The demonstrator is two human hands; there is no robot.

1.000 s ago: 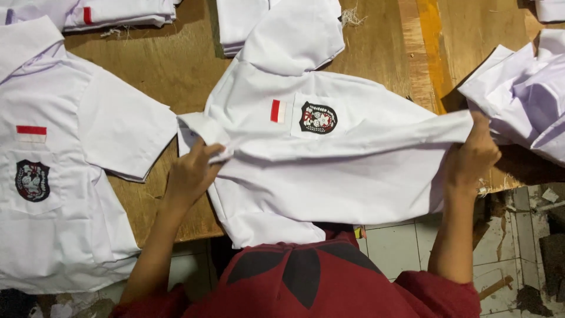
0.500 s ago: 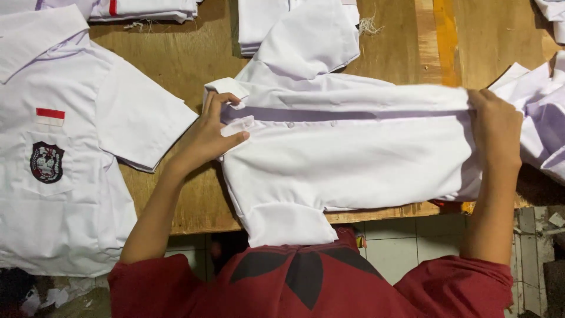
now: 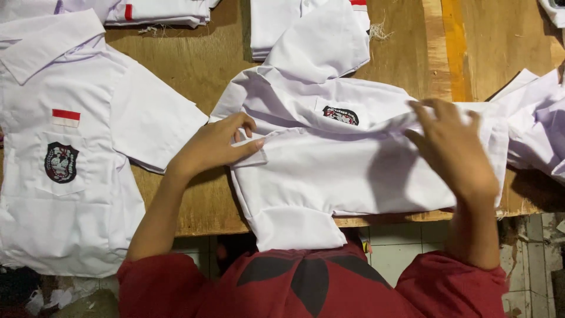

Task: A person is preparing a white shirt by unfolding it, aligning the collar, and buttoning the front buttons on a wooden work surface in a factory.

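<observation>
A white short-sleeved shirt (image 3: pixel 329 171) lies crosswise on the wooden table (image 3: pixel 194 65), partly folded, with a dark round badge (image 3: pixel 340 115) peeking out under the fold. My left hand (image 3: pixel 215 144) pinches the folded edge at the shirt's left side. My right hand (image 3: pixel 450 147) rests on the fold at the right side, fingers spread and lightly gripping the cloth. One sleeve (image 3: pixel 297 227) hangs over the table's near edge.
Another white shirt (image 3: pixel 65 147) with a red-and-white patch and a dark badge lies flat at the left. Folded white shirts (image 3: pixel 159 10) are stacked along the far edge. Crumpled white cloth (image 3: pixel 538 126) sits at the right. Tiled floor shows below.
The lower half of the shirt was folded up over the front, covering the badge, and has since slipped back so the badge shows partly. Both hands moved inward along the fold.
</observation>
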